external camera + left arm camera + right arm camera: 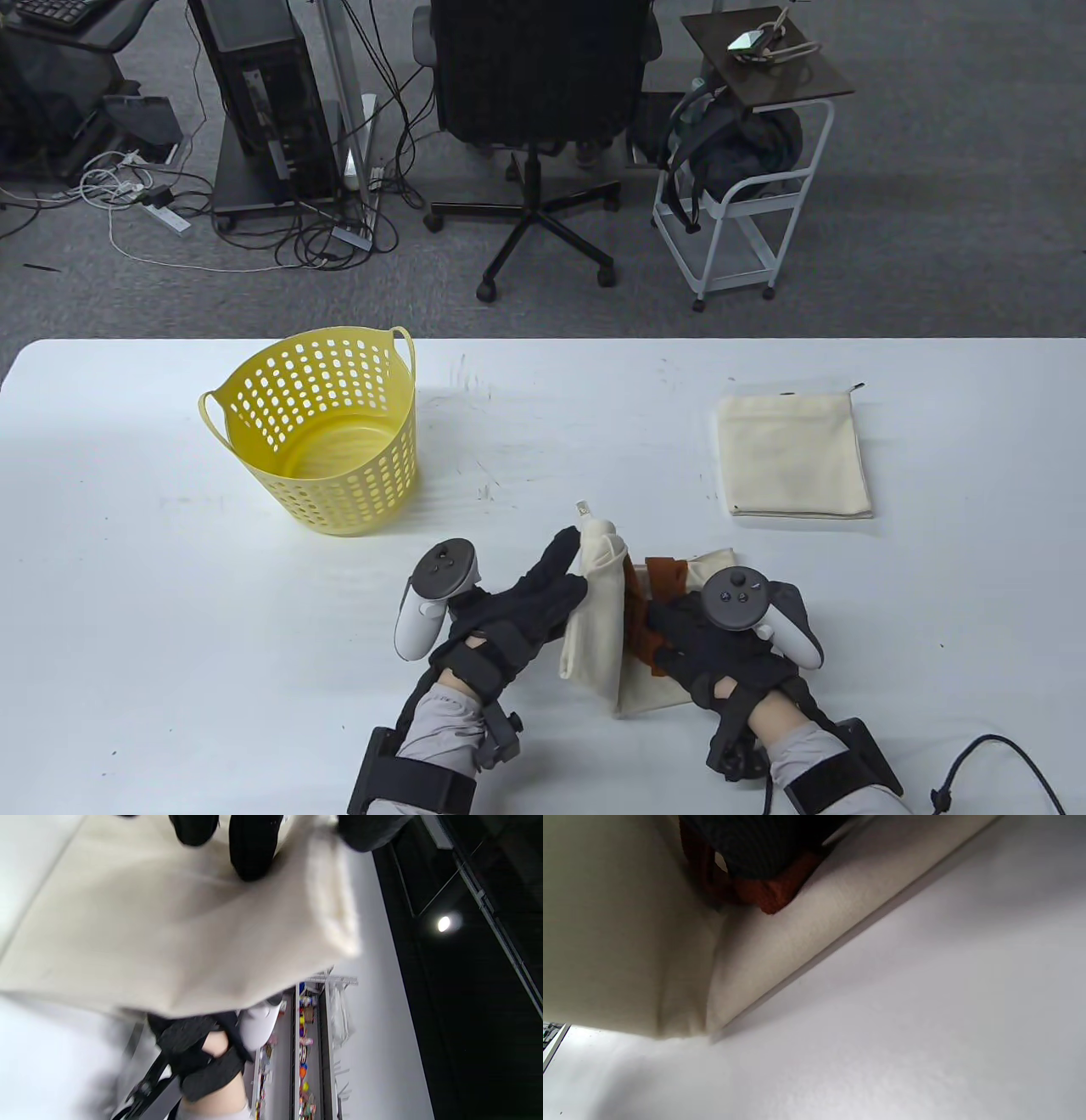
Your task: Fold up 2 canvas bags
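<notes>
Left hand (517, 607) grips the left half of a cream canvas bag (594, 620) at the near centre of the white table (170, 594), lifting it up on edge. Right hand (704, 637) presses flat on the bag's brown straps (657, 586), pinning the right half down. Second canvas bag (793, 458) lies folded flat, far right, well apart. Yellow basket (322, 433) stands far left. Left wrist view: fingertips (252, 853) on the cloth.
</notes>
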`<state>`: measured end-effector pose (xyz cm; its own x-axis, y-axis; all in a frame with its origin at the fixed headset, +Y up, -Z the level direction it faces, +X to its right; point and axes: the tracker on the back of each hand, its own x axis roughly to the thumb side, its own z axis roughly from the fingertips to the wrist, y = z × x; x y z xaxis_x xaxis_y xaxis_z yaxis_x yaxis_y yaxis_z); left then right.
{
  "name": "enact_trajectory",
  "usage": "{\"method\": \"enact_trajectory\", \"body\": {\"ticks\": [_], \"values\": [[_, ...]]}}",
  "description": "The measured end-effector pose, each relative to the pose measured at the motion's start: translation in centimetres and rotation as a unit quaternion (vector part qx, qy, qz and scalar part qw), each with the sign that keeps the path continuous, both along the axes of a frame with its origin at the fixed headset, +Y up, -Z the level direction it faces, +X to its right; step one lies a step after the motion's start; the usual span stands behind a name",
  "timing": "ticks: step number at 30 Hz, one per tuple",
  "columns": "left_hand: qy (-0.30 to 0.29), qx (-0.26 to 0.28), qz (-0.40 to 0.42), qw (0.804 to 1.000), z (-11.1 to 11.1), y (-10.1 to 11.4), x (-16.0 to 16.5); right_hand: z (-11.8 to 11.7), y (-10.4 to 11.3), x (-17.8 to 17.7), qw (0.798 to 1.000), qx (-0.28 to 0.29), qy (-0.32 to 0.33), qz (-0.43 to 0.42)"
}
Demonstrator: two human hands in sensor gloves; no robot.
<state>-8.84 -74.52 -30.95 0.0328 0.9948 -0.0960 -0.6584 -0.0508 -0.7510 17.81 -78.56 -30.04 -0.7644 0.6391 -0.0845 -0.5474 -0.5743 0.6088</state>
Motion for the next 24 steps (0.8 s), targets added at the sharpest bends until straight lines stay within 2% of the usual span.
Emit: {"method": "enact_trajectory", "body": {"ticks": [4, 7, 11, 13, 15, 16, 18, 20, 22, 24], "values": [[-0.021, 0.002, -0.036, 0.999, 0.3, -0.9, 1.6, 0.0, -0.1, -0.1, 1.0, -0.005, 0.012, -0.017], [-0.025, 0.066, -0.134, 0.988, 0.5, -0.6, 2.7, 0.0, 0.0, -0.4, 1.0, -0.001, 0.024, -0.02], [-0.027, 0.169, -0.268, 0.948, 1.3, -0.3, 4.1, -0.1, 0.0, -0.6, 0.999, -0.002, 0.031, -0.043], [-0.039, 0.213, -0.335, 0.917, 1.8, -0.6, 5.0, -0.7, 0.2, 0.2, 0.995, -0.014, 0.04, -0.089], [-0.045, 0.236, -0.366, 0.899, 2.1, -0.8, 5.6, -1.3, 0.8, 1.4, 0.989, -0.031, 0.038, -0.14], [-0.049, 0.239, -0.371, 0.896, 2.2, -0.9, 5.9, -1.4, 1.2, 1.9, 0.988, -0.034, 0.027, -0.149], [-0.06, 0.24, -0.388, 0.888, 2.4, -1.4, 6.5, -1.6, 2.7, 3.9, 0.988, 0.008, -0.038, -0.151], [-0.073, 0.246, -0.41, 0.875, 2.5, -2.0, 7.0, -1.4, 4.2, 6.5, 0.975, 0.06, -0.136, -0.166], [-0.075, 0.252, -0.419, 0.869, 2.6, -2.1, 7.3, -1.0, 4.4, 8.2, 0.961, 0.065, -0.194, -0.188], [-0.08, 0.263, -0.431, 0.859, 2.7, -2.2, 7.4, -0.6, 3.8, 9.3, 0.95, 0.039, -0.226, -0.214]]}}
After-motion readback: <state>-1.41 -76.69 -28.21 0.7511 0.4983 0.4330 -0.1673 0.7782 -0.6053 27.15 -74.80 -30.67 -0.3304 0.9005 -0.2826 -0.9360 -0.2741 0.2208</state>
